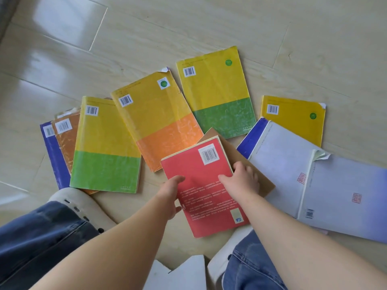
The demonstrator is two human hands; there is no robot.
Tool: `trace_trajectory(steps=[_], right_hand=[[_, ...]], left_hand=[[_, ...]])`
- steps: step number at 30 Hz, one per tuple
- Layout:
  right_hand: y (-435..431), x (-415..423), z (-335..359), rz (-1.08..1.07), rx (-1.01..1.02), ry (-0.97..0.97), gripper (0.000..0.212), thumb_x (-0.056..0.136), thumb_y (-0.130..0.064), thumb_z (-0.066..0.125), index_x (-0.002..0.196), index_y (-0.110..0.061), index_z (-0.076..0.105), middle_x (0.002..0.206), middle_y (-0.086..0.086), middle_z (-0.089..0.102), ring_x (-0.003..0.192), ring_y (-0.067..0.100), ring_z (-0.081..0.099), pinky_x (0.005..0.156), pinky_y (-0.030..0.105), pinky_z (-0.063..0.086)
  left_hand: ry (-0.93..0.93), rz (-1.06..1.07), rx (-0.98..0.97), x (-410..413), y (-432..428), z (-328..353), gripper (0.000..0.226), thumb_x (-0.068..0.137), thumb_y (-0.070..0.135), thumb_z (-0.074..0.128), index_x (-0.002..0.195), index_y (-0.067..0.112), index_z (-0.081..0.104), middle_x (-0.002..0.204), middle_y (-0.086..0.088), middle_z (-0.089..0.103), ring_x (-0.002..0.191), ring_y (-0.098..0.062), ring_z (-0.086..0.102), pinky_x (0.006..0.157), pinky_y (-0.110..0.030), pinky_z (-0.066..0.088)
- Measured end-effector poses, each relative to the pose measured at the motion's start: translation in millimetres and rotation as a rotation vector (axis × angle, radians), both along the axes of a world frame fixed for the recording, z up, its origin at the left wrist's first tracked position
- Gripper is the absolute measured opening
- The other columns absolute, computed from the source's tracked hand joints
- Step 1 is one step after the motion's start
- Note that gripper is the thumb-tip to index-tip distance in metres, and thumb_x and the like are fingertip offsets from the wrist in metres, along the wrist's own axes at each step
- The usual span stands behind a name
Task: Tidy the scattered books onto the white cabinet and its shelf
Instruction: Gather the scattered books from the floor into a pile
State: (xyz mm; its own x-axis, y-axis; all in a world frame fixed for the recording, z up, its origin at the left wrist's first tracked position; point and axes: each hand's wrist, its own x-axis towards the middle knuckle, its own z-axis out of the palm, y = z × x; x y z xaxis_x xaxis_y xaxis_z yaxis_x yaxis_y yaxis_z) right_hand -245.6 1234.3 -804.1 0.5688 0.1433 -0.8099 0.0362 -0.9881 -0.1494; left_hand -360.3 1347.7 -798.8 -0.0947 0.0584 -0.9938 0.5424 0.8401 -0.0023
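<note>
A red book [201, 176] lies back cover up on the floor in front of me, tilted, partly over a brown book [247, 164]. My left hand [170, 194] grips its left edge, thumb on the cover. My right hand [241, 178] grips its right edge, fingers curled over the side. Fanned out behind are a yellow-green book [105, 147], a yellow-orange book [155, 120], a second yellow-green book [217, 95] and a yellow book [297, 120]. Two pale lilac books [278, 168] [347, 197] lie at the right. The white cabinet is out of view.
At the far left a blue book [54, 158] and an orange book [67, 139] lie under the yellow-green one. My knees in jeans [41, 231] and pale shoes [83, 204] sit at the bottom. Light wood-look floor [188, 24] stretches beyond the books.
</note>
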Motion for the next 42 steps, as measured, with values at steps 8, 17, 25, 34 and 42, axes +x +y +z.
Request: trace_trajectory(steps=[8,17,25,34,42], right_hand=[[1,25,-11,0.079,0.006,0.010,0.092,0.080,-0.044,0.064,0.148,-0.019,0.009,0.153,0.007,0.022,0.141,0.026,0.022,0.111,0.045,0.024],[-6,34,-13,0.133,-0.050,0.007,0.100,0.071,-0.058,0.068,0.147,-0.023,0.014,0.151,0.006,0.027,0.138,0.028,0.025,0.108,0.046,0.024],[-9,34,-10,-0.138,0.101,0.255,0.058,0.066,-0.045,0.079,0.108,-0.019,0.049,0.108,0.003,0.064,0.093,0.021,0.064,0.087,0.042,0.053],[12,27,34,-0.243,0.335,0.265,0.037,0.069,-0.036,0.079,0.096,-0.021,0.058,0.095,0.000,0.070,0.083,0.020,0.068,0.083,0.040,0.055],[54,4,128,-0.487,0.659,0.348,0.024,0.080,-0.016,0.071,0.102,-0.011,0.063,0.082,0.006,0.069,0.065,0.019,0.065,0.063,0.028,0.055]], left_hand=[[-0.005,-0.099,-0.068,17,-13,-3,0.029,0.092,0.035,0.052,0.107,0.013,0.042,0.085,-0.003,0.054,0.081,-0.016,0.053,0.089,-0.033,0.035],[0.035,-0.098,-0.097,27,-18,-8,0.032,0.092,0.039,0.050,0.106,0.011,0.048,0.099,-0.003,0.059,0.090,-0.018,0.055,0.100,-0.040,0.029],[-0.013,-0.132,-0.055,15,-22,-11,0.033,0.088,0.037,0.054,0.109,0.013,0.043,0.086,0.000,0.055,0.081,-0.015,0.051,0.092,-0.035,0.028],[-0.129,-0.134,0.014,-6,0,21,0.030,0.087,0.040,0.054,0.106,0.017,0.054,0.107,-0.002,0.059,0.110,-0.018,0.050,0.106,-0.038,0.026],[-0.380,-0.064,0.209,-38,43,107,0.054,0.079,0.051,0.062,0.111,0.007,0.064,0.091,-0.013,0.072,0.071,-0.024,0.071,0.066,-0.032,0.057]])
